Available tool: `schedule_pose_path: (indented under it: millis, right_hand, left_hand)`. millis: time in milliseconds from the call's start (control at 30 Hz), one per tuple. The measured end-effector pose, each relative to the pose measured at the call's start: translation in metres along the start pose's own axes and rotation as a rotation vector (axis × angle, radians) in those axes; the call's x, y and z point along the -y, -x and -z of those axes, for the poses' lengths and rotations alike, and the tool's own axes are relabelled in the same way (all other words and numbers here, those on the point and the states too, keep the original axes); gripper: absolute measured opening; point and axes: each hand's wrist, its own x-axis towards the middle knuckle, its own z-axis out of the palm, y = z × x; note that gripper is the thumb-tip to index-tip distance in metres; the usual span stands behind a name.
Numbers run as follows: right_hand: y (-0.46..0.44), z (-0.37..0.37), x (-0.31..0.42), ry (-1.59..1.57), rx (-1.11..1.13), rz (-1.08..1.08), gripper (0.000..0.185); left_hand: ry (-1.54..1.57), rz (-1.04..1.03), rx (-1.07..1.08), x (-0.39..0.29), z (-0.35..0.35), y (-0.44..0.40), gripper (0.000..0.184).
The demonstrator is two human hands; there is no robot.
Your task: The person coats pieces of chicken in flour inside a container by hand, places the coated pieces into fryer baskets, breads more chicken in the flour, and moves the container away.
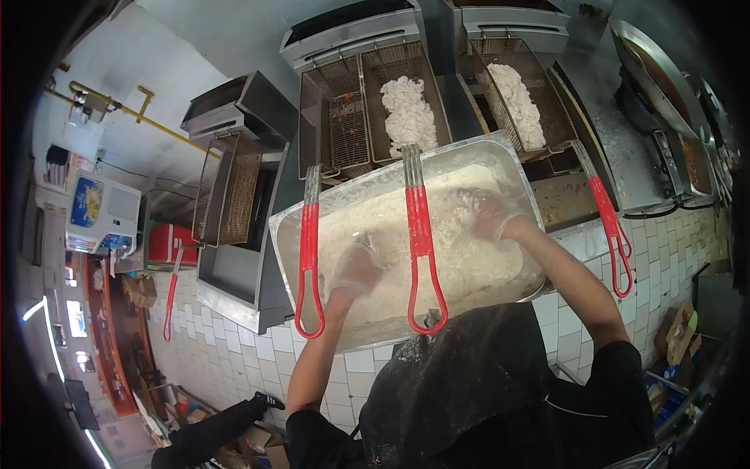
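A large steel pan (283, 227) of pale flour (437, 258) sits in front of me. My left hand (358, 264), in a clear plastic glove, is down at the flour in the pan's left part. My right hand (486, 216), gloved likewise and dusted white, touches the flour on the right. Motion and flour smear the fingers of both, so their grip is hidden. Over the pan reach two red basket handles, the left handle (309, 250) and the middle handle (418, 234). White coated pieces (408, 113) lie in the middle fry basket (376, 94) behind the pan.
Another fry basket (556, 109) at right holds more coated pieces (516, 102); its red handle (605, 215) juts toward me. Crumbs lie in the left basket (332, 125). A further basket (226, 187) rests on the far-left fryer. Someone's leg (226, 426) shows at lower left.
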Motion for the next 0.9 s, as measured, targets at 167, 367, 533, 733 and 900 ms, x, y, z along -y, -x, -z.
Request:
schedule_pose_path:
  millis: [167,367,533,733,900]
  right_hand:
    - [-0.033,0.042,0.031,0.114,0.623,-0.396,0.061]
    - [-0.038,-0.047,0.038,0.096,0.371,-0.003,0.049]
    - [-0.016,-0.030,0.064,-0.163,0.482,0.380,0.046]
    - [-0.002,-0.018,0.042,-0.328,0.644,0.396,0.044]
    - [0.011,-0.028,-0.012,-0.691,0.707,0.377,0.029]
  left_hand:
    - [-0.448,0.274,-0.032,-0.003,0.007,-0.013,0.124]
    - [-0.549,-0.288,0.000,-0.001,-0.048,-0.046,0.122]
    - [-0.350,-0.447,0.228,0.006,-0.061,-0.035,0.103]
    - [-0.454,-0.428,-0.287,-0.034,-0.048,0.009,0.042]
    - [-0.278,-0.287,-0.303,-0.049,-0.038,0.014,0.028]
